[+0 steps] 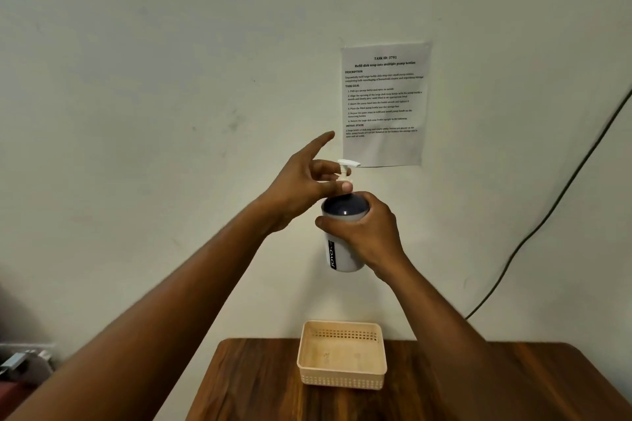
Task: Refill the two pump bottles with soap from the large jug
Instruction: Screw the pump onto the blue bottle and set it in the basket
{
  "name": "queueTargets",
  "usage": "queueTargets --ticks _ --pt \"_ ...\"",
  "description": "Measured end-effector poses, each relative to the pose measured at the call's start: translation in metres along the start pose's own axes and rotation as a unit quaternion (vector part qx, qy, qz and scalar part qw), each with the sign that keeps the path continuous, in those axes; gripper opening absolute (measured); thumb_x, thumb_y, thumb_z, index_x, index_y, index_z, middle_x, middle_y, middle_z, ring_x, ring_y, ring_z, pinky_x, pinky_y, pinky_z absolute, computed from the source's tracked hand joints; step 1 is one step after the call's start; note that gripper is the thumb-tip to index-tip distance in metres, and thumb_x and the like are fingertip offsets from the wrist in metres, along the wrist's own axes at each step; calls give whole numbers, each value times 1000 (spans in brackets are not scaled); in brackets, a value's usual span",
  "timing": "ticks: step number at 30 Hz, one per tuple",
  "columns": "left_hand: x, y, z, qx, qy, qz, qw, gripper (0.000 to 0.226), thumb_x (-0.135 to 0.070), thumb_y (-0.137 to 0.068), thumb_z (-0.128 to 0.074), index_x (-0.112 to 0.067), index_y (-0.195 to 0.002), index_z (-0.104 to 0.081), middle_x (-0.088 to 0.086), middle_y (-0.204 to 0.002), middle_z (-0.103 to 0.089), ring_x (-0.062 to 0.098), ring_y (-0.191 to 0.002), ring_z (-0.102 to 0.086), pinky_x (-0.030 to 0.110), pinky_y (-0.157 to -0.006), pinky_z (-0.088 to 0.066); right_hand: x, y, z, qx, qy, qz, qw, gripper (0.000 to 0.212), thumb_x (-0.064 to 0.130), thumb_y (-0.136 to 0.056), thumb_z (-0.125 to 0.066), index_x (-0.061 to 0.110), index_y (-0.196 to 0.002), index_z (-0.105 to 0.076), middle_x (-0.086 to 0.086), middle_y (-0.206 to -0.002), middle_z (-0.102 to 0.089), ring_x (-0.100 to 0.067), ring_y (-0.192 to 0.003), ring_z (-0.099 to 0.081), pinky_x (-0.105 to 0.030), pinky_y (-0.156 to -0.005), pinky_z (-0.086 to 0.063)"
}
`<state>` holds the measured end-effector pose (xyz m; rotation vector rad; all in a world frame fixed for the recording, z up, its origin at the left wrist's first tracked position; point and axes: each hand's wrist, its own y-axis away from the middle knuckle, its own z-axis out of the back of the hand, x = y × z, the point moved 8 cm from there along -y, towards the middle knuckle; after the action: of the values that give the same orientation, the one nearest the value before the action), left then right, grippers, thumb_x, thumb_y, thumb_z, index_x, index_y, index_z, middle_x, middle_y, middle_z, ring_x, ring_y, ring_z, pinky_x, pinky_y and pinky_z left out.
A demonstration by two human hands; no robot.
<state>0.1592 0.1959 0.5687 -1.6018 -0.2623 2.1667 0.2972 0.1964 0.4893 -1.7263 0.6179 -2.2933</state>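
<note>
While the right hand (pixel 367 232) grips the pump bottle (pixel 343 239) above the bench (pixel 444 386), left hand (pixel 304 186) fingers (pixel 337 186) pinch its pump (pixel 347 169).

Down at the bottom edge, a dark brown wooden tabletop (pixel 260 386) sits against a pale wall (pixel 154 61), and a beige plastic basket (pixel 342 381) with perforated sides stands on it close to the wall. Up on that wall, a printed sheet of paper (pixel 384 147) hangs with small black text, headed by a task number, while a dark cable (pixel 561 195) runs diagonally down the wall at the right. At the far left edge, low down, some blurred grey and red clutter (pixel 17 369) shows, too indistinct to name.
</note>
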Motion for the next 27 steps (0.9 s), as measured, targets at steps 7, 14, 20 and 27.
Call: queueTargets --ticks 7,14,20,27 --pt "6 -4 -7 21 39 14 999 97 8 -90 -74 -28 -165 -25 -2 -95 -80 24 -107 -77 39 -106 -55 3 -1 1 7 -6 -4 1000 59 59 -53 -87 34 -101 -64 17 -93 -70 1 -79 -68 -18 -61 -50" --pt "4 -1 1 -63 13 8 998 109 -11 -74 -94 -31 -162 -33 3 -101 -67 9 -87 -69 26 -90 -61 6 -2 1 8 3 9 1000 63 59 -56 -86 34 -109 -63 18 -99 -68 -4 -85 -67 -18 -63 -50" --pt "12 -6 -10 69 79 48 993 95 6 -97 -66 -23 -167 -10 11 -116 -79 25 -114 -75 30 -101 -55 -1 -1 2 13 -12 2 1000 58 53 -59 -90 31 -106 -65 12 -97 -71 -8 -85 -69 -25 -67 -56" --pt "19 2 -2 -99 -52 30 993 46 -29 -71 -97 -12 -103 -68 6 -87 -69 13 -77 -66 28 -69 -55 1 -2 -1 12 5 -1 1000 64 61 -54 -83 35 -110 -64 17 -99 -70 -2 -85 -67 -17 -64 -50"
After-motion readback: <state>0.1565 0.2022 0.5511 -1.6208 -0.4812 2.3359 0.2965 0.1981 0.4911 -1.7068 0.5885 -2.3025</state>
